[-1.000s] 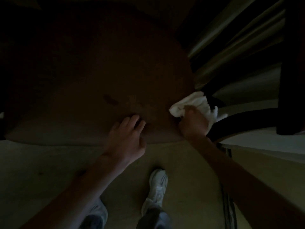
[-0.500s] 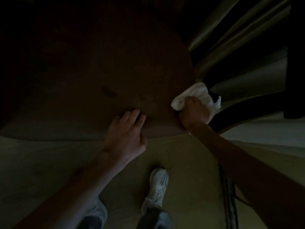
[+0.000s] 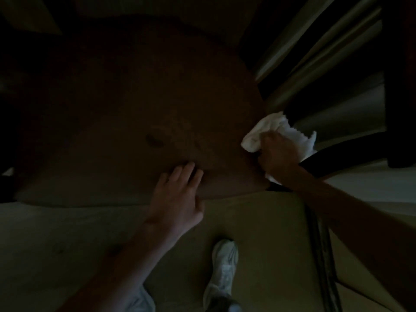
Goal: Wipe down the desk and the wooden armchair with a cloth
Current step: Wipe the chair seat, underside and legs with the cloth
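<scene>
- Very dark view.
- Left hand (image 3: 177,199) lies flat on the front edge of the brown armchair seat (image 3: 135,109), its fingers (image 3: 188,171) straight and slightly apart.
- Right hand (image 3: 278,154) has its fingers clamped on the white cloth (image 3: 254,136).
- The cloth is bunched at the seat's front-right corner, against the dark wooden armrest (image 3: 351,152).
- White shoe (image 3: 225,266) on the floor (image 3: 270,233) below the seat's front edge.
</scene>
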